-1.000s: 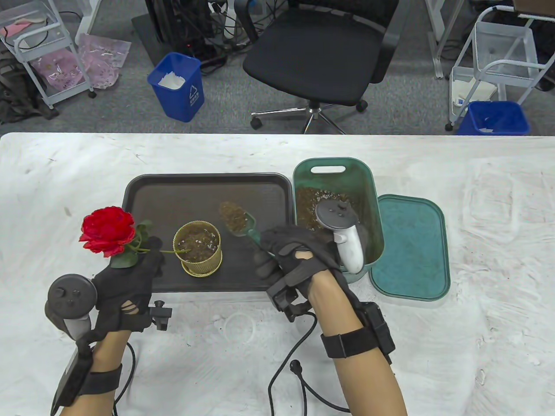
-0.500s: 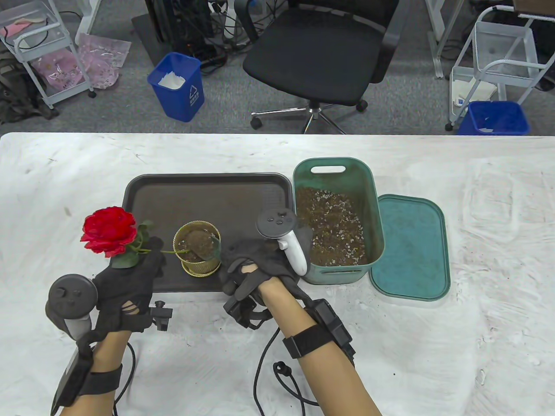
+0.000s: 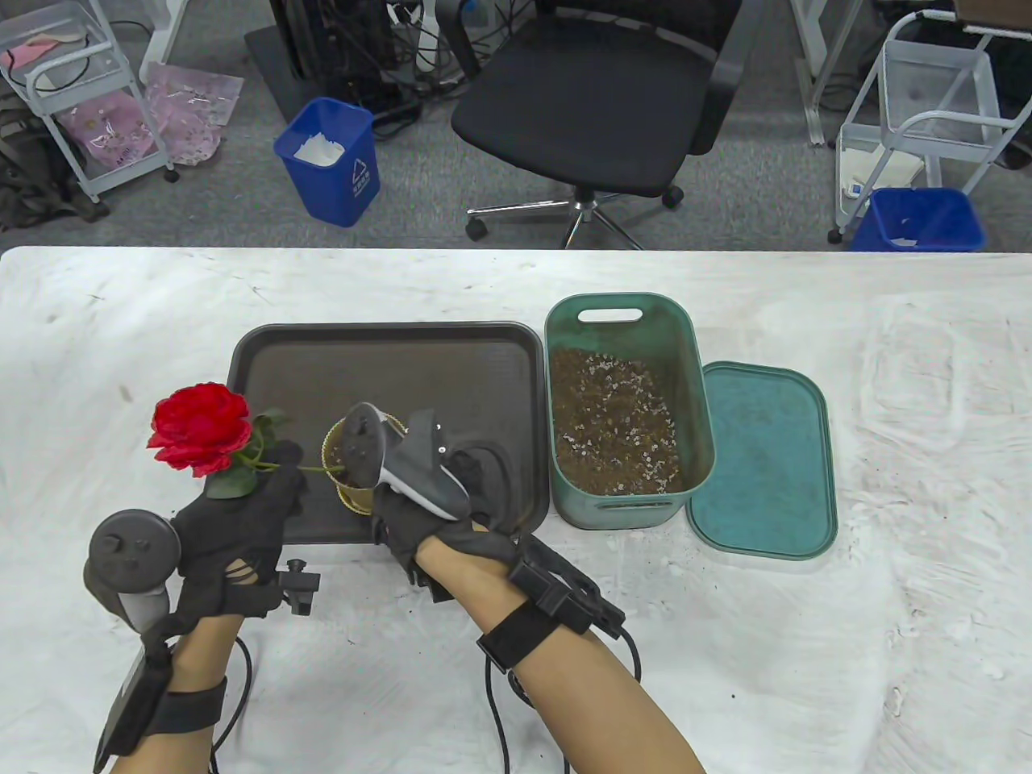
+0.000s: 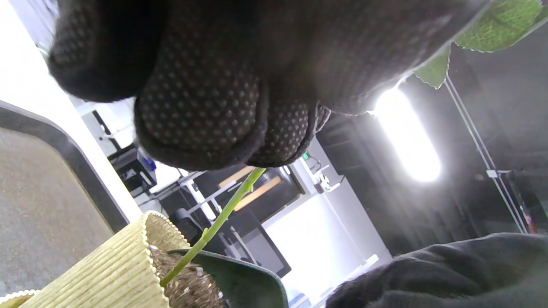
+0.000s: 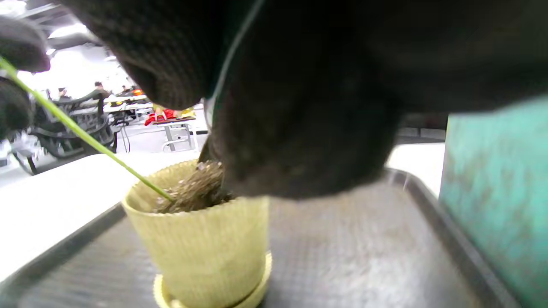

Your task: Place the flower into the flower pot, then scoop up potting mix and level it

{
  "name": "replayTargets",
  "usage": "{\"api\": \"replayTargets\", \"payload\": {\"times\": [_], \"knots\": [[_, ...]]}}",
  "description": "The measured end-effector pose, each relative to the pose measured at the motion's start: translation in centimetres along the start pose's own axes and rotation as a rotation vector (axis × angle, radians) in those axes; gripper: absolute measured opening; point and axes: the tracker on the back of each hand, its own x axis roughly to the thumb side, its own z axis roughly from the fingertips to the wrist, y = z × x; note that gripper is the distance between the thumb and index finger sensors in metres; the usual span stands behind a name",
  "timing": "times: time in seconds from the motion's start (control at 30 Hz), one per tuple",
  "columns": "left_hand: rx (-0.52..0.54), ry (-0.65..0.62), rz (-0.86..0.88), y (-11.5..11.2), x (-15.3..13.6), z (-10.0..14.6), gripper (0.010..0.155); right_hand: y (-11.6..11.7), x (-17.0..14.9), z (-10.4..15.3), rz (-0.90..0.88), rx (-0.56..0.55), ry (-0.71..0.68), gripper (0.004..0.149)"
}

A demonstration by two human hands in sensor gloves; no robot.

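gloves first: left hand (image 3: 234,532) in black dotted-grip knit, fingers curled round the thin green stem of the flower (image 3: 201,429), red ruffled bloom and serrated leaves out past the tray's left edge, stem slanting down into the flower pot (image 3: 348,496). right hand (image 3: 439,516) in same black knit, tracker on its back tilted over the pot and hiding most of it in table view; fingers curled, apparently round the scoop (image 4: 239,278), though the grip itself is hidden. left wrist view shows what table view can't: dark green smooth scoop blade lying in the pot mouth against the brown fibrous potting mix (image 5: 192,192), stem entering just beside it. right wrist view shows pot side-on: pale yellow, ribbed wall, scalloped rim, matching saucer, standing on the tray (image 3: 403,355), dark, rectangular, rounded corners, fine textured surface. beside tray on the right, touching or nearly, teal plastic bin (image 3: 629,310) with slot handle, smudged walls, mix with white flecks inside. flat teal lid (image 3: 766,459) lies just right of it. white scuffed table (image 3: 887,322). far floor: blue waste bin (image 3: 330,161) with a white recycling mark and small print too small to read.
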Motion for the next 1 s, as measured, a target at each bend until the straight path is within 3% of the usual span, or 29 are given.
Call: {"api": "replayTargets", "payload": {"times": [0.2, 0.37, 0.5, 0.73, 0.87, 1.0], "knots": [[-0.001, 0.0, 0.001, 0.0, 0.0, 0.0, 0.043, -0.6, -0.1, 1.5, 0.125, -0.078, -0.026, 0.054], [0.0, 0.001, 0.003, 0.0, 0.0, 0.0, 0.044, -2.4, -2.4, 2.2, -0.011, -0.081, 0.005, 0.053], [0.0, 0.001, 0.002, 0.0, 0.0, 0.0, 0.044, -4.2, -5.0, 2.7, -0.083, -0.145, 0.041, 0.053], [-0.001, 0.001, 0.003, 0.0, 0.0, 0.0, 0.043, -7.6, -11.7, 3.5, -0.149, -0.282, 0.216, 0.053], [0.001, 0.003, 0.003, 0.0, 0.0, 0.0, 0.043, -8.7, -16.7, 3.8, -0.217, -0.284, 0.364, 0.053], [0.003, 0.006, 0.004, 0.0, 0.1, 0.1, 0.043, -8.3, -21.1, 3.1, -0.251, -0.226, 0.504, 0.053]]}}
